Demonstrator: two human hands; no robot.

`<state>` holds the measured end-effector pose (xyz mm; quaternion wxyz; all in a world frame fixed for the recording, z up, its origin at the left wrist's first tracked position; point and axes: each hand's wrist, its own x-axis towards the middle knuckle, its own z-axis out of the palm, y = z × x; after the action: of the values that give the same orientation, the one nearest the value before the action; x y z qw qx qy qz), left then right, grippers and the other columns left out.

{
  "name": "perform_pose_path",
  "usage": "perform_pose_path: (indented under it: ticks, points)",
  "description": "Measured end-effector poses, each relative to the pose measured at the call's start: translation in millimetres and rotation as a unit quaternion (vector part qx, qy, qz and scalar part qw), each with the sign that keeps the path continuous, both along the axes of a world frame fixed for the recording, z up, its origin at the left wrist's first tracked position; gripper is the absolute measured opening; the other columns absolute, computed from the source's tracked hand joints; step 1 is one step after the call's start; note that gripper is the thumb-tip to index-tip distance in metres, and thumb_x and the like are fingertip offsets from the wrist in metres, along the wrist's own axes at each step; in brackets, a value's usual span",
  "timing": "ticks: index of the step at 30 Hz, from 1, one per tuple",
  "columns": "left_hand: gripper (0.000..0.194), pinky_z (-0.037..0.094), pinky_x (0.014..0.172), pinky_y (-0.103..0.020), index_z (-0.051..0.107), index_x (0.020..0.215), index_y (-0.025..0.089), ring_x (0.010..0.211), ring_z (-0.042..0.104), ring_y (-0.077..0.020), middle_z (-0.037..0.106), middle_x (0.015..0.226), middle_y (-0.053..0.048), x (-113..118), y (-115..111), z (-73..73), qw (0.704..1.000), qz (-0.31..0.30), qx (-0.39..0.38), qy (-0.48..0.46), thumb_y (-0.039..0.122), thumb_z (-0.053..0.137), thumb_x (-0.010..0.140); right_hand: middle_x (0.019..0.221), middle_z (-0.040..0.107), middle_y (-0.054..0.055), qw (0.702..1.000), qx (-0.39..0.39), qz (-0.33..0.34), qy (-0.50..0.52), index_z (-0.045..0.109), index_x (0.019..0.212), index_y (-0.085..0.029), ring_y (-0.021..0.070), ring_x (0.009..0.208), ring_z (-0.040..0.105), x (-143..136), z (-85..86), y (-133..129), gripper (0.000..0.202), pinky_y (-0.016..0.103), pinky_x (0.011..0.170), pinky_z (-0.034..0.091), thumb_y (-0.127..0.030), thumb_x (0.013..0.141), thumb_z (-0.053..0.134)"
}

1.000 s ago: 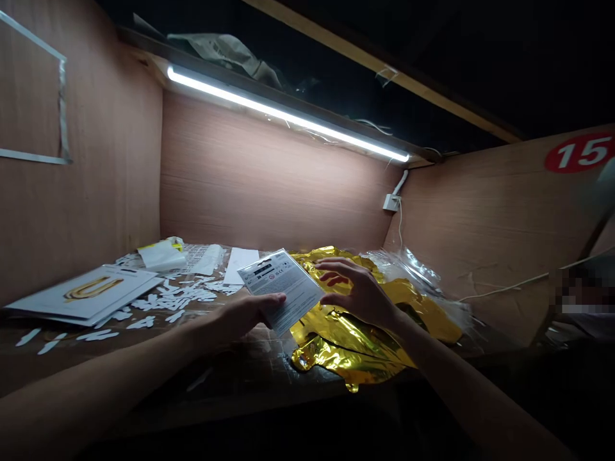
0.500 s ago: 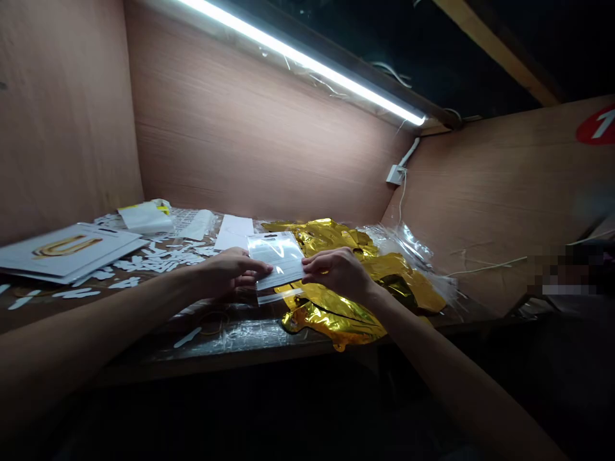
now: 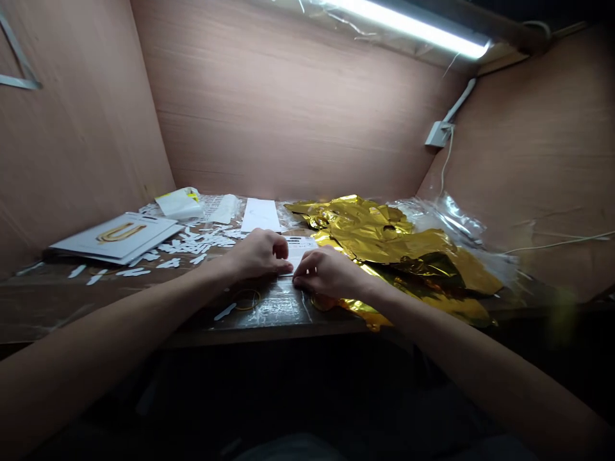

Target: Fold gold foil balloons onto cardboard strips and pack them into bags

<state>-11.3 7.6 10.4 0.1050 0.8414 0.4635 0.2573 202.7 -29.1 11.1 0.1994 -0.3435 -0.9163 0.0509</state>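
Packet: a flat, clear plastic packet (image 3: pixel 300 251) with a white printed card inside lies on the desk near the middle, just left of the gold heap; both hands cover most of it.
Left hand: the left hand (image 3: pixel 260 254) rests knuckles-up on the packet's left edge, fingers curled down and pinched on it.
Right hand: the right hand (image 3: pixel 325 274) presses the packet's near right corner, fingertips together on the plastic.
Gold foil: crumpled, shiny gold foil (image 3: pixel 394 240) is piled to the right, touching the packet and running under the right wrist.
Clear bags: glossy, see-through bags (image 3: pixel 451 218) lie at the far right, behind the foil.
Rubber band: a thin loop (image 3: pixel 247 299) lies near the desk's front edge, below the left hand.
Desk: a dark top (image 3: pixel 57 301) under wrinkled clear film.
Paper scraps: small white cut strips (image 3: pixel 187 246) are scattered left of the hands.
Card stack: flat white cards (image 3: pixel 118 235) at the far left, the top one showing a gold U.
Walls: plain brown wooden boards (image 3: pixel 288 109) on three sides, lit by a strip lamp (image 3: pixel 413 25).
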Motion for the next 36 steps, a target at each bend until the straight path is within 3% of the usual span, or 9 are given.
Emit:
perform_pose_path:
  ticks: [2, 9, 15, 20, 29, 36]
  points:
    - [0.018, 0.040, 0.057, -0.026, 0.076, 0.078, 0.020, 0.063, 0.060, -0.0148, 0.070, 0.070, -0.001, -0.2, 2.9, -2.9, 0.998, -0.029, -0.053, -0.004, 0.037, 0.077, 0.073, 0.079, 0.079, 0.005, 1.000, -0.014, -0.006, 0.006, 0.085, 0.086, -0.022, 0.0132, 0.067, 0.064, -3.9, -0.5, 2.0, 0.008, 0.025, 0.070, 0.045, -0.021, 0.085, 0.077]
    - [0.024, 0.041, 0.056, -0.027, 0.082, 0.073, 0.017, 0.065, 0.064, -0.0179, 0.073, 0.066, -0.005, -2.4, 6.4, -4.5, 0.994, 0.029, -0.104, -0.029, 0.040, 0.081, 0.067, 0.083, 0.081, 0.005, 0.996, -0.055, -0.042, 0.063, 0.085, 0.089, -0.021, 0.0141, 0.065, 0.067, -23.4, -7.6, -1.3, 0.013, 0.024, 0.068, 0.047, -0.016, 0.082, 0.076]
    - [0.026, 0.041, 0.054, -0.027, 0.082, 0.073, 0.015, 0.063, 0.063, -0.0183, 0.072, 0.065, -0.006, -3.0, 7.2, -8.6, 0.990, 0.017, -0.127, -0.059, 0.038, 0.085, 0.062, 0.077, 0.079, 0.004, 0.999, -0.005, -0.040, 0.022, 0.084, 0.083, -0.022, 0.0159, 0.064, 0.064, -25.8, -11.9, -2.3, 0.017, 0.026, 0.068, 0.046, -0.014, 0.082, 0.069]
    - [0.018, 0.042, 0.053, -0.027, 0.081, 0.072, 0.016, 0.062, 0.062, -0.0173, 0.072, 0.065, -0.006, -2.2, 3.5, -7.6, 0.988, 0.052, -0.135, -0.048, 0.029, 0.083, 0.060, 0.077, 0.076, 0.006, 0.996, 0.048, -0.038, -0.062, 0.078, 0.076, -0.019, 0.0174, 0.067, 0.061, -31.7, -8.2, -12.2, 0.020, 0.028, 0.066, 0.040, -0.010, 0.083, 0.061]
    - [0.024, 0.041, 0.053, -0.026, 0.081, 0.070, 0.015, 0.062, 0.061, -0.0180, 0.069, 0.061, -0.005, 0.4, 0.7, -1.2, 0.991, 0.050, -0.121, -0.035, 0.037, 0.084, 0.060, 0.092, 0.074, 0.009, 0.989, 0.074, -0.056, -0.116, 0.075, 0.104, -0.017, 0.0185, 0.075, 0.062, -29.2, -10.8, -17.2, 0.026, 0.029, 0.067, 0.037, -0.009, 0.087, 0.056]
    - [0.024, 0.039, 0.051, -0.026, 0.081, 0.068, 0.016, 0.062, 0.060, -0.0174, 0.069, 0.060, -0.005, 1.9, -0.9, 0.0, 0.991, 0.044, -0.120, -0.032, 0.037, 0.084, 0.060, 0.093, 0.073, 0.009, 0.990, 0.076, -0.052, -0.107, 0.074, 0.105, -0.018, 0.0192, 0.076, 0.063, -23.4, -9.8, -19.6, 0.026, 0.029, 0.068, 0.040, -0.011, 0.089, 0.055]
